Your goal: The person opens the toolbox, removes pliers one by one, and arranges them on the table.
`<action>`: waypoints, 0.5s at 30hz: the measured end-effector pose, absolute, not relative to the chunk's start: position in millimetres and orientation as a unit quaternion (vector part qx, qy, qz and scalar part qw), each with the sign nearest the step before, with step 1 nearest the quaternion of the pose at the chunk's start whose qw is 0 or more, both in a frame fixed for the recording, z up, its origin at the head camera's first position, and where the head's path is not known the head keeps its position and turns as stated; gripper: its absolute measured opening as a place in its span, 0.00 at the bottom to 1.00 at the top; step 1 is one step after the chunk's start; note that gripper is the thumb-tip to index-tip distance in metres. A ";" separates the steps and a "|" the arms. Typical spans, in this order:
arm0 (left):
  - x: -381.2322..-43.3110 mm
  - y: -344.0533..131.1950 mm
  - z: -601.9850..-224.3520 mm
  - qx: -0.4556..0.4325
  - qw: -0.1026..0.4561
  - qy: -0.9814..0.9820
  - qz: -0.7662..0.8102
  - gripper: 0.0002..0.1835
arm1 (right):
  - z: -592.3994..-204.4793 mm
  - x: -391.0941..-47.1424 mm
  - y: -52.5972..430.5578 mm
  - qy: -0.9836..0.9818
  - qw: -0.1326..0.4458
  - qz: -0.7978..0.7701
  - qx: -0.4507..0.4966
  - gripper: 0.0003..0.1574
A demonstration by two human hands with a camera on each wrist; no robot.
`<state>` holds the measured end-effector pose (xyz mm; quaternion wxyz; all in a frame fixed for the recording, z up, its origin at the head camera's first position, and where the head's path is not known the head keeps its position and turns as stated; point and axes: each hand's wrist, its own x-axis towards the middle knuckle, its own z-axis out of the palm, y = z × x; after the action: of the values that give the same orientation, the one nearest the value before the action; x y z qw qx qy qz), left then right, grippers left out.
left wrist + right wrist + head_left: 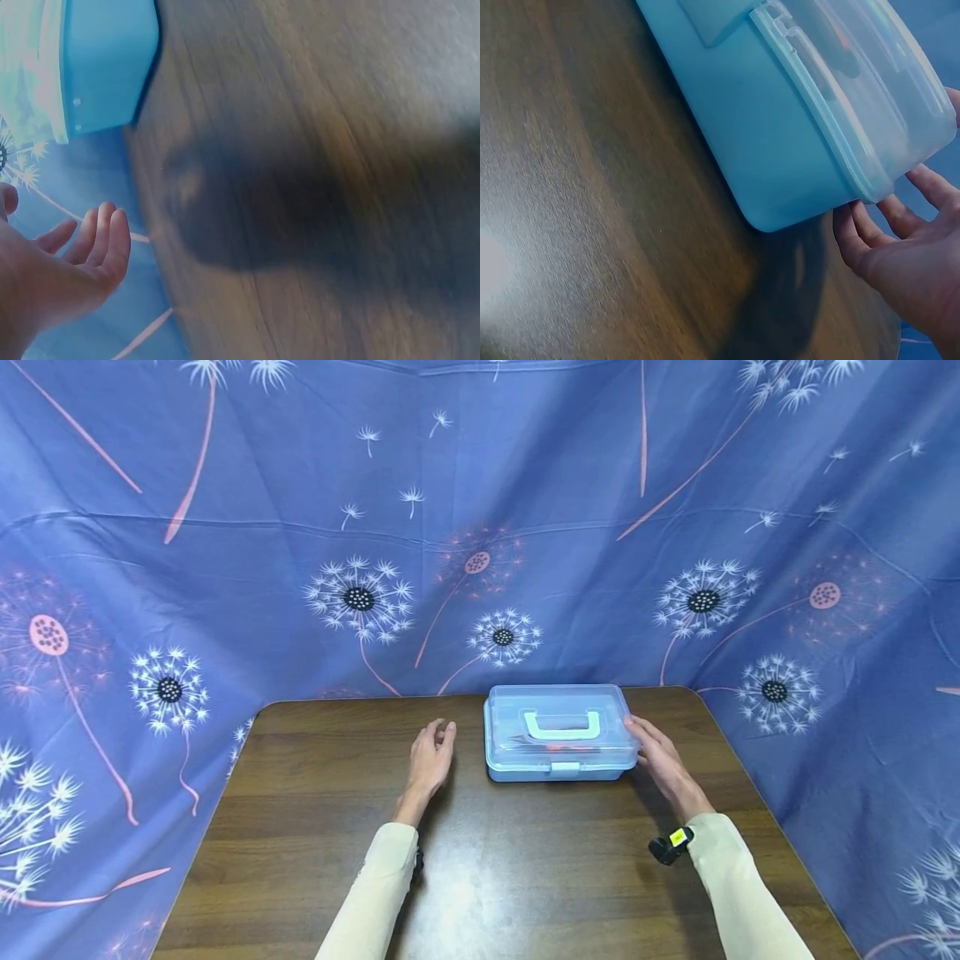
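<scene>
A light blue plastic box [501,772] with a see-through lid and a pale carrying handle [562,731] sits at the back of the table, its lid down. A latch [565,769] is at the middle of its front. Reddish and dark shapes show dimly through the lid. My right hand [663,764] touches the box's right end, its fingertips [844,217] along the end wall and lid edge. To the left of the box, apart from it, my left hand [431,760] hovers over the table with loosely bent fingers and nothing in them.
The brown wooden table [315,860] has rounded back corners. Right behind it hangs a blue cloth [420,568] with dandelion prints, which also runs along both sides. A dark wrist camera [667,847] is strapped at the right sleeve.
</scene>
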<state>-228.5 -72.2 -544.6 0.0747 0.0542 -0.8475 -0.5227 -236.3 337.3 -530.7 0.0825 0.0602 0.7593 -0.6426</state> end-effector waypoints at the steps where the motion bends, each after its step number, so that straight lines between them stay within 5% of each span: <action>1: -228.7 -70.9 -544.4 0.053 0.075 -0.845 -0.527 0.29 | -530.9 -236.0 335.4 0.759 0.083 -0.643 0.059 0.47; 15: -233.0 -51.8 -542.8 0.047 0.017 -0.802 -0.595 0.37 | -533.2 -237.7 309.8 0.756 0.092 -0.646 0.051 0.43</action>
<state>-233.0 -51.8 -542.8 0.0167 0.0472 -0.8024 -0.5947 -237.7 309.8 -533.2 0.0919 0.0507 0.7561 -0.6460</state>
